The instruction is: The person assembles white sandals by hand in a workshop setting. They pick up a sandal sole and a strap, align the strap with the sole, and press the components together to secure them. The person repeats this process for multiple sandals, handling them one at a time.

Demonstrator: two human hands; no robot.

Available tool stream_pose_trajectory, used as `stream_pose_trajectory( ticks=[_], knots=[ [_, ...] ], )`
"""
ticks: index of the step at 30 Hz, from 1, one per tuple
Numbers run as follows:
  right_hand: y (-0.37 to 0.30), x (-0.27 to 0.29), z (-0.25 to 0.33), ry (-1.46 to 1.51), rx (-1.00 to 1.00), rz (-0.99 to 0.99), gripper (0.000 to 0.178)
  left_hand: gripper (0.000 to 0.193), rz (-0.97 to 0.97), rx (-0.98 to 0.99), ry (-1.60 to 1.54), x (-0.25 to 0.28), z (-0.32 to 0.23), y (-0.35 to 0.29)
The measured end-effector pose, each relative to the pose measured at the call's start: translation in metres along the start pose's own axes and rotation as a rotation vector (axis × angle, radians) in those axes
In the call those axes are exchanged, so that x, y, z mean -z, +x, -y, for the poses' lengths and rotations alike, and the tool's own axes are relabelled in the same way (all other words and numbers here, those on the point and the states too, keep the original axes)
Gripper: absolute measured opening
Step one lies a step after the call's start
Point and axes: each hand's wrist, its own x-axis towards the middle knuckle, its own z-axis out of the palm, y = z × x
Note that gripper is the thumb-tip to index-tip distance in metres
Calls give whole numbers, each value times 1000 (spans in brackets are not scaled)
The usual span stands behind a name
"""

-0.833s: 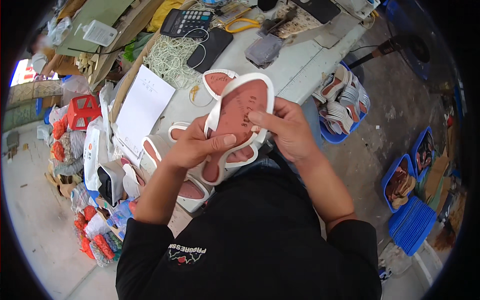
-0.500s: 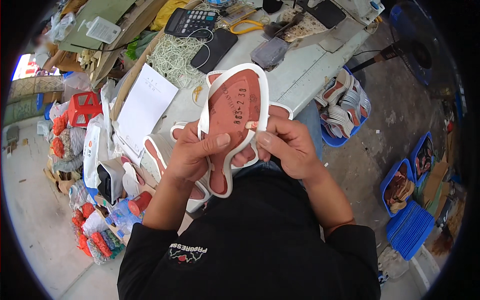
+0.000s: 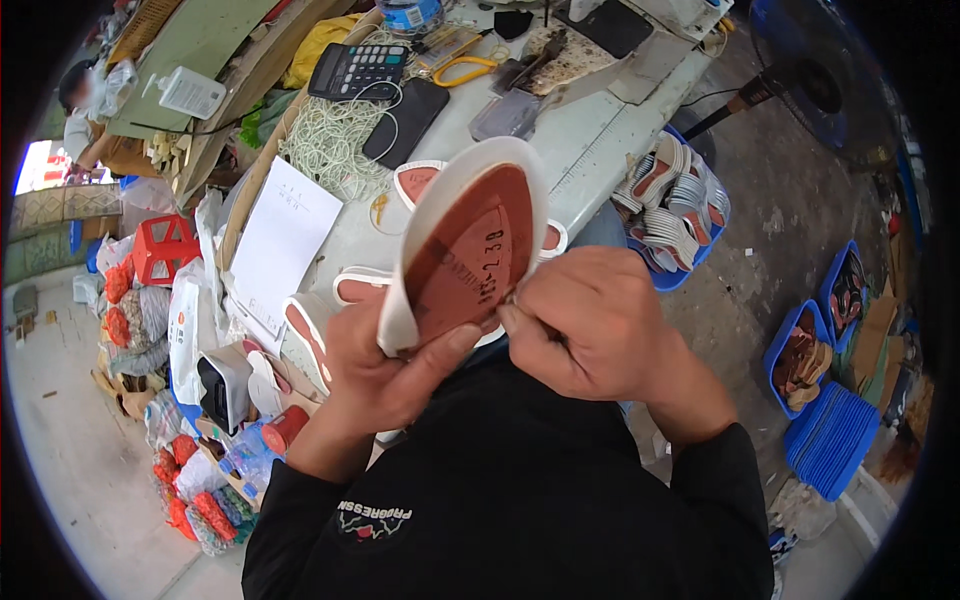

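Observation:
A red-brown shoe insole (image 3: 462, 262) with a white rim is raised in front of my chest, tilted up and bent so its sides curl inward. My left hand (image 3: 372, 372) grips its near left side, thumb across the brown face. At the right edge, my right hand (image 3: 602, 322) is closed, thumb and forefinger pinching the border; those fingertips hide part of it. Below and beyond lie more white-rimmed insoles on the table, including one insole (image 3: 416, 180) just past the held piece and another insole (image 3: 305, 335) left of my left hand.
On the table lie a calculator (image 3: 357, 72), a dark phone (image 3: 408, 122), tangled string (image 3: 335, 150), yellow-handled scissors (image 3: 466, 72) and white paper (image 3: 283, 235). A blue basket (image 3: 690, 272) of insoles stands right, near a fan (image 3: 815, 85). A red stool (image 3: 165, 250) is at left.
The insole has been tilted up and curled more between my hands. My right hand has closed tighter at its right edge, turning its knuckles upward. The view has shifted slightly.

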Motion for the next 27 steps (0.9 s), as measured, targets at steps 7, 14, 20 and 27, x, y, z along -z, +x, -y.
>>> stream_pose_trajectory(
  ticks=[7,14,20,27],
  knots=[
    [-12,-11,-3,448,-433,153,10,33,-23,262,-99,-5,27,-8],
    [-38,-40,-37,1106,-686,-121,9,53,114,523,-781,-2,41,11],
    [-45,-33,-67,1117,-794,-176,24,46,522,584,-430,45,58,42],
    [-26,-22,-89,1008,-822,-316,25,31,321,243,-18,44,90,101]
  ],
)
